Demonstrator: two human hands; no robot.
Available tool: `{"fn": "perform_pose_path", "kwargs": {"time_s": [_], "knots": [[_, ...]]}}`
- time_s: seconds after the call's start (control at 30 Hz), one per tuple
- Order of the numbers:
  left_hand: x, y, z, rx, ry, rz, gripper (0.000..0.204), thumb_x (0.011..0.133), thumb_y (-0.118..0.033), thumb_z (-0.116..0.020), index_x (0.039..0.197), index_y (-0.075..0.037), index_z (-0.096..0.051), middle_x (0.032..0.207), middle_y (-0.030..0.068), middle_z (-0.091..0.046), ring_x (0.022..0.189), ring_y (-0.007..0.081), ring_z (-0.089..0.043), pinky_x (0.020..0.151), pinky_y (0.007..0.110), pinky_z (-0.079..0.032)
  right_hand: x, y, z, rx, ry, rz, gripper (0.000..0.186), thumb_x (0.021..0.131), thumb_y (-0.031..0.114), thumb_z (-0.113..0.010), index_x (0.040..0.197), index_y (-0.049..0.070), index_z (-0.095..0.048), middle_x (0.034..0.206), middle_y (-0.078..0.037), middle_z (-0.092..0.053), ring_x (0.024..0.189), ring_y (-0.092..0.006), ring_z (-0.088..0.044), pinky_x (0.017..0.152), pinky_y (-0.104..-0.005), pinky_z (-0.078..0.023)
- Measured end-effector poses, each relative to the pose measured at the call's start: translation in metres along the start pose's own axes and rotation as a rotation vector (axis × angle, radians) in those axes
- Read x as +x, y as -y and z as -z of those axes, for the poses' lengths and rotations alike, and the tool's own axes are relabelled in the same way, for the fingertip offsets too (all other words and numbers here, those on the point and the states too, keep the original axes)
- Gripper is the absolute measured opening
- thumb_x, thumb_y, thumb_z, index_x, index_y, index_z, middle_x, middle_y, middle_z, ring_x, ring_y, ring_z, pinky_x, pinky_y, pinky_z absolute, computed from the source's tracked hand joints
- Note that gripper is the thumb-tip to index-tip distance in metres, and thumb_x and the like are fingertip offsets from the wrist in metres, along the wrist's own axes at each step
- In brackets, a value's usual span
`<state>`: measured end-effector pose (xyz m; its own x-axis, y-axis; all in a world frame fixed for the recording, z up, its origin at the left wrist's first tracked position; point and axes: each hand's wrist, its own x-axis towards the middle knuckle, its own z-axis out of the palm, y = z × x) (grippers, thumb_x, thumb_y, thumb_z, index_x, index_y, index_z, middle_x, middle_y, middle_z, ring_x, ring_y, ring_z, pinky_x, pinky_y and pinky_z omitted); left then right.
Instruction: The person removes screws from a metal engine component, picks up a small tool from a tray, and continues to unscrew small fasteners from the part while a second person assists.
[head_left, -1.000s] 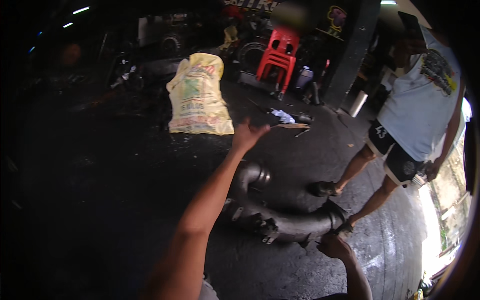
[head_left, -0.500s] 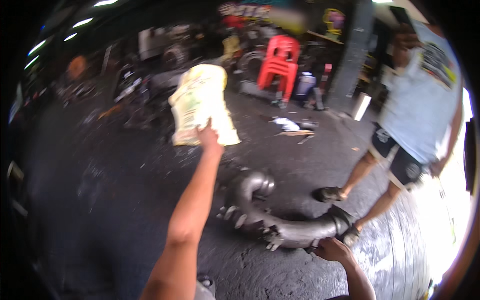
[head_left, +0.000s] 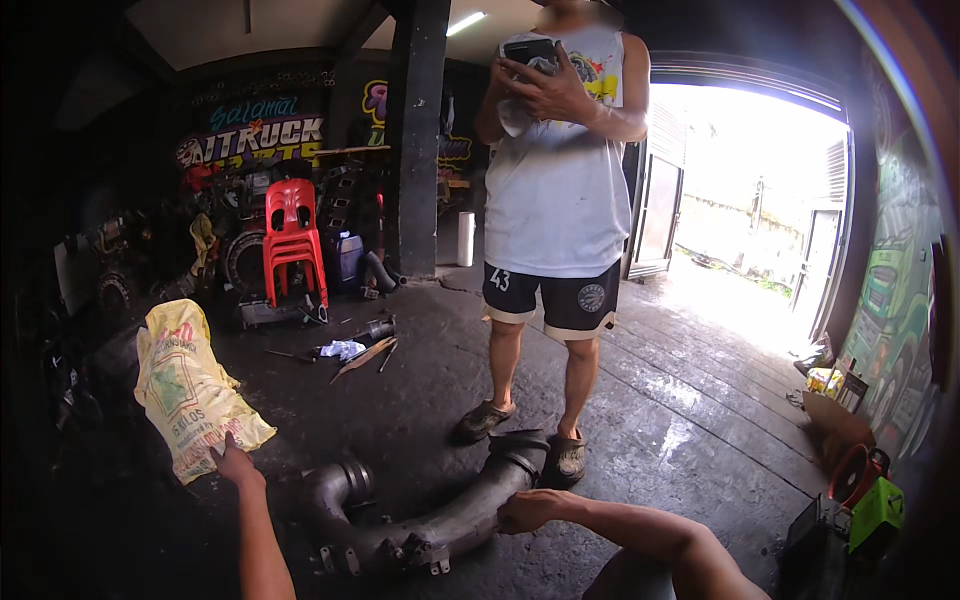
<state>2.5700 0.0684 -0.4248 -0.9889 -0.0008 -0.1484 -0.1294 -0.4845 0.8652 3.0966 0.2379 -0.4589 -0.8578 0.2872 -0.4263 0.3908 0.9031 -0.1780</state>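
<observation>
The right hand (head_left: 532,510) curls against the metal pipe (head_left: 464,520) on the floor (head_left: 680,450), perhaps steadying it; the left hand (head_left: 238,466) meets the yellow sack (head_left: 190,385); I cannot tell either grip.

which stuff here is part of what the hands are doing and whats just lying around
Part of the work:
- yellow sack, at the left hand
- curved metal pipe, at the right hand

Apart from it:
- stacked red chairs
- blue container
- white crumpled item on the floor
- green box
</observation>
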Motion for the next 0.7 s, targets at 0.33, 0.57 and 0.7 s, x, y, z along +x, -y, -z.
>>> {"fn": "perform_pose_path", "kwargs": {"time_s": [0.33,0.57,0.7], "knots": [[0.018,0.02,0.012,0.001,-0.011,0.012,0.07,0.093,-0.021,-0.062,0.152,-0.01,-0.026,0.091,0.0097,-0.059,0.049,0.0117,-0.036,0.042,0.029,-0.026,0.023,-0.026,-0.024,0.014,-0.111,0.133,0.041,0.086,0.038,-0.058,0.094,-0.001,-0.067,0.088,-0.019,-0.07,0.085,-0.0341,-0.069,0.073,-0.0436,-0.054],[0.034,0.035,0.02,0.018,-0.003,0.025,0.071,0.094,-0.022,-0.061,0.152,-0.007,-0.024,0.122,0.0157,-0.058,0.052,0.0151,-0.038,0.044,0.031,-0.029,0.01,-0.011,-0.01,0.019,-0.043,0.056,0.047,0.093,0.046,-0.054,0.096,0.001,-0.067,0.086,-0.022,-0.068,0.08,-0.038,-0.066,0.071,-0.0451,-0.052],[0.046,0.044,0.023,0.06,0.039,0.026,0.074,0.093,-0.023,-0.062,0.153,-0.006,-0.022,0.138,0.0178,-0.05,0.074,0.0211,-0.056,0.053,0.032,-0.04,0.008,-0.007,-0.006,0.032,-0.059,0.042,0.048,0.093,0.047,-0.054,0.095,0.001,-0.067,0.085,-0.023,-0.067,0.079,-0.038,-0.066,0.071,-0.0451,-0.053]]}}
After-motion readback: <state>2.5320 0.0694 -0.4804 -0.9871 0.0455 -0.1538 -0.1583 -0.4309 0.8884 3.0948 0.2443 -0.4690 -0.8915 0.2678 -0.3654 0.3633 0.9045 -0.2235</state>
